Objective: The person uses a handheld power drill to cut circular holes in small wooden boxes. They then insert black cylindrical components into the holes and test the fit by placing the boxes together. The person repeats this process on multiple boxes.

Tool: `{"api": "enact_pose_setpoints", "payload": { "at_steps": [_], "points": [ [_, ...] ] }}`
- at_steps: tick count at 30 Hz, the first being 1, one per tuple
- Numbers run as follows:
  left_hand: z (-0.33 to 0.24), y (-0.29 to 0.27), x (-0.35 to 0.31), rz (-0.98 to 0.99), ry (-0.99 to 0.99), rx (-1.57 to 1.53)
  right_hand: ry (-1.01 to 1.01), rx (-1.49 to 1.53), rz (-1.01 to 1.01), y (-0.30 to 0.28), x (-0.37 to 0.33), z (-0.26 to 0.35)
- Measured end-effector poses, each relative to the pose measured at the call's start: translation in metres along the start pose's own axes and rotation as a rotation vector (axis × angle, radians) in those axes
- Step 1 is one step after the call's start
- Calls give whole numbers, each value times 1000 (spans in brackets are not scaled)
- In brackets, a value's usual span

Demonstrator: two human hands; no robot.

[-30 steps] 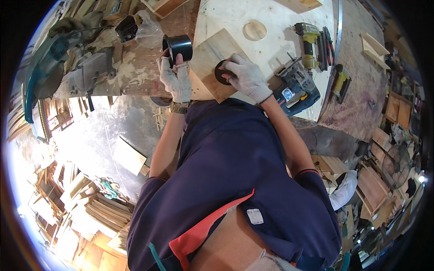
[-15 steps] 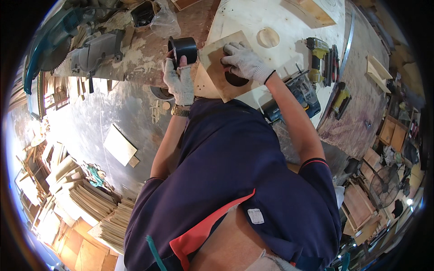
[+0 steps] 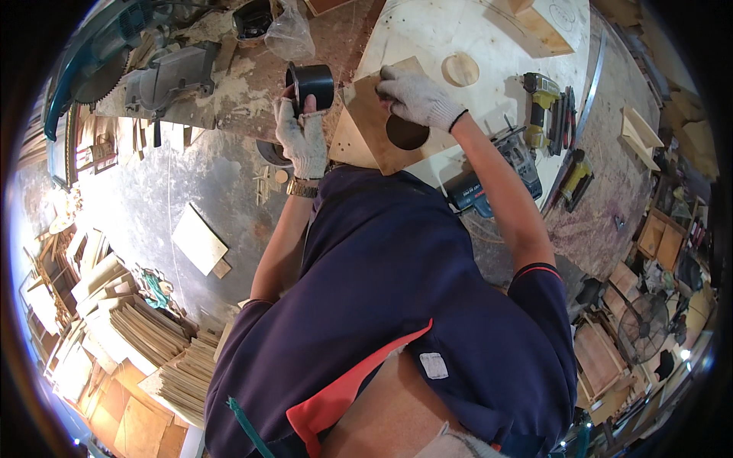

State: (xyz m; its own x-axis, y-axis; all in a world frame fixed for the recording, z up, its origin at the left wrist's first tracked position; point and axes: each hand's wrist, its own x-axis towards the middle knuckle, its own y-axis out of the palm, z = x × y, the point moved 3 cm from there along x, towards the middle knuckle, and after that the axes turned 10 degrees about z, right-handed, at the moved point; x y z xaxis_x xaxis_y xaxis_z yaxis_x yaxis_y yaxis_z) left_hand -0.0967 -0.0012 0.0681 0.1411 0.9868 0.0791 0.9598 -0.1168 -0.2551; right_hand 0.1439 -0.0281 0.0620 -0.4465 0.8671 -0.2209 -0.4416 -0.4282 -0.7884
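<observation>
My gloved left hand (image 3: 302,139) grips a short black flanged tube (image 3: 314,85), held on its side left of the wooden board. Thumb and fingers press its lower edge. My gloved right hand (image 3: 418,98) rests over the far part of a brown square board (image 3: 366,114), its fingers bent at the surface; the fingertips are partly hidden. A round hole (image 3: 407,133) shows dark in the board just below that hand. A round wooden disc (image 3: 461,69) lies on the pale plywood sheet (image 3: 412,30) beyond my right hand.
A jigsaw (image 3: 500,175) lies by my right forearm, with yellow nail guns (image 3: 542,107) farther right. A wooden box (image 3: 534,30) stands at the far right of the sheet. A mitre saw (image 3: 99,69) is at far left, a plastic bag (image 3: 290,34) nearby.
My right hand has shifted slightly up and left on the board, uncovering more of the round hole. The left hand keeps its hold on the black tube.
</observation>
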Motion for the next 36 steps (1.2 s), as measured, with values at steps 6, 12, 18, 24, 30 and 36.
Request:
{"api": "enact_pose_setpoints", "payload": {
  "at_steps": [6,12,18,24,30,36],
  "points": [
    [-16,0,-3,53,41,61,219,333,-232,-7,3,-21],
    [-3,3,-5,68,74,70,-96,-132,-288,7,-29,25],
    [-7,6,-3,108,35,82,179,124,-441,29,-21,7],
    [-8,5,-4,63,28,-16,29,89,-286,19,-32,9],
    [-7,6,-4,82,20,-4,65,-146,-94,26,-26,12],
    [-11,7,-4,74,19,-34,36,-221,-108,29,-21,7]
  ]
}}
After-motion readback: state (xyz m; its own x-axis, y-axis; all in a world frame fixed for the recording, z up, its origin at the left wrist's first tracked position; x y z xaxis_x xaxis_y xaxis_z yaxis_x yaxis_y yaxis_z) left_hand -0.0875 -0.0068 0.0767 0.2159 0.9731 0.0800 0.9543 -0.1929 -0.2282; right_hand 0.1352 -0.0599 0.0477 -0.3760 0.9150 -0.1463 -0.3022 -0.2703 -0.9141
